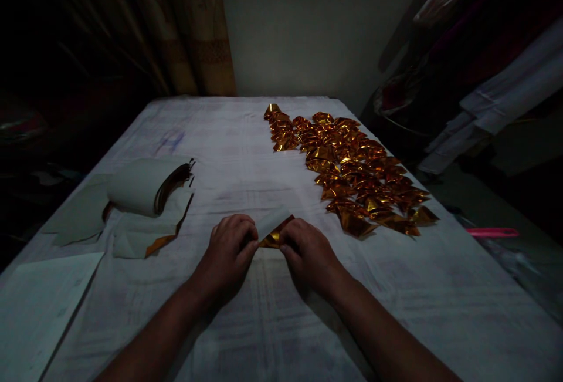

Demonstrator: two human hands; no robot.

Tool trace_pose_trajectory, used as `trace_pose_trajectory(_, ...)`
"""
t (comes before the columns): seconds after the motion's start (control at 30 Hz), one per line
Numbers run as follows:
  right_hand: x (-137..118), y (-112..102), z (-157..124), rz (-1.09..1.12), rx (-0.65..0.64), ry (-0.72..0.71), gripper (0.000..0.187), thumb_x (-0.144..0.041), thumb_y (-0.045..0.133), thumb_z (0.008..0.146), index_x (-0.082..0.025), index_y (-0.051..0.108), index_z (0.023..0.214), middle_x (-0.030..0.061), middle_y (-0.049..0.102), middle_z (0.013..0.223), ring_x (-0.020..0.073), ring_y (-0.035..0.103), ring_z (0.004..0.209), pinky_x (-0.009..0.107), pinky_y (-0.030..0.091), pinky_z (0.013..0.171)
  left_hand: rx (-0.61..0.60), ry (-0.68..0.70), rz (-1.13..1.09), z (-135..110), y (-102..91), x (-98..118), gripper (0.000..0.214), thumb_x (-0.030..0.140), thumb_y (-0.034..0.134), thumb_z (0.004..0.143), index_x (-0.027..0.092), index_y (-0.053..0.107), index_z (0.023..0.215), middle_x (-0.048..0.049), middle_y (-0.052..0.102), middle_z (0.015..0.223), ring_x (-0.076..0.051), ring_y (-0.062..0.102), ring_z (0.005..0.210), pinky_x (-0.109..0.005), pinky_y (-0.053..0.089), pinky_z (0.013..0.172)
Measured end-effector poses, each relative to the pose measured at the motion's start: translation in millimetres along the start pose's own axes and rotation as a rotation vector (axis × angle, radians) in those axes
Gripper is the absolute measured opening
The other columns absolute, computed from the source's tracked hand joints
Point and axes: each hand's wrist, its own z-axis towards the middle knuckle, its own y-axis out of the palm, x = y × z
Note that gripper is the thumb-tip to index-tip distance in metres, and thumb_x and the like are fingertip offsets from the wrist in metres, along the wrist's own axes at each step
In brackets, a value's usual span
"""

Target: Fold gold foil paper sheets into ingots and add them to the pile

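Two hands point(233, 247) point(310, 251) pinch one partly folded foil sheet point(273, 223).

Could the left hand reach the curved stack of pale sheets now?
Probably yes: only white cloth and a loose pale sheet separate the left hand from the stack, though it may first need to release the gold foil piece.

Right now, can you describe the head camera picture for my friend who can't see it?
A person's left hand and right hand hold a small folded sheet, gold and pale, over a pale cloth. Many shiny gold pieces lie at the right; a curved stack of pale sheets lies at the left.
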Motion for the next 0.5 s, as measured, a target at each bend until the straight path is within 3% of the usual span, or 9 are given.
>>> trace_pose_trajectory(0.13, -0.7, 0.4, -0.7, -0.005, 0.013, 0.003, 0.024, 0.002, 0.06, 0.075, -0.021, 0.055, 0.078, 0.0003, 0.061, 0.086, 0.0176, 0.055, 0.082, 0.03, 0.039, 0.073, 0.059, 0.04, 0.002, -1.2, -0.9, 2.2, 0.011, 0.017, 0.05, 0.09, 0.023, 0.058, 0.086, -0.0032, 0.064, 0.1, -0.023, 0.056, 0.1, -0.041, 0.045, 0.089)
trace_pose_trajectory(0.27, -0.1, 2.3, -1.7, -0.004, 0.039, 0.005, 0.022, 0.0, 0.063, 0.077, -0.021, 0.057, 0.08, 0.0007, 0.062, 0.087, 0.0178, 0.056, 0.083, 0.031, 0.04, 0.075, 0.17, 0.194, 0.1, -9.0, -1.4, 16.0, 0.016, 0.018, 0.051, 0.096, 0.024, 0.066, 0.1, -0.005, 0.067, 0.104, -0.023, 0.059, 0.099, -0.041, 0.043, 0.088)
trace_pose_trajectory(0.37, 0.7, 3.9, -1.9, 0.003, 0.049, 0.002, 0.021, -0.001, 0.063, 0.078, -0.021, 0.058, 0.08, 0.0006, 0.062, 0.086, 0.0177, 0.056, 0.083, 0.031, 0.041, 0.076, 0.139, 0.308, 0.222, -13.0, 0.7, 26.1, 0.018, 0.019, 0.056, 0.097, 0.024, 0.067, 0.109, -0.0042, 0.07, 0.101, -0.022, 0.06, 0.093, -0.04, 0.043, 0.085)
trace_pose_trajectory(0.5, 4.5, 2.1, -0.6, -0.004, 0.043, -0.014, 0.019, -0.003, 0.059, 0.079, -0.021, 0.058, 0.08, 0.0008, 0.062, 0.085, 0.0179, 0.057, 0.083, 0.03, 0.043, 0.077, 0.109, 0.339, 0.327, -11.4, 5.1, 28.8, 0.019, 0.017, 0.06, 0.094, 0.022, 0.067, 0.112, -0.0035, 0.072, 0.1, -0.023, 0.06, 0.089, -0.041, 0.044, 0.082)
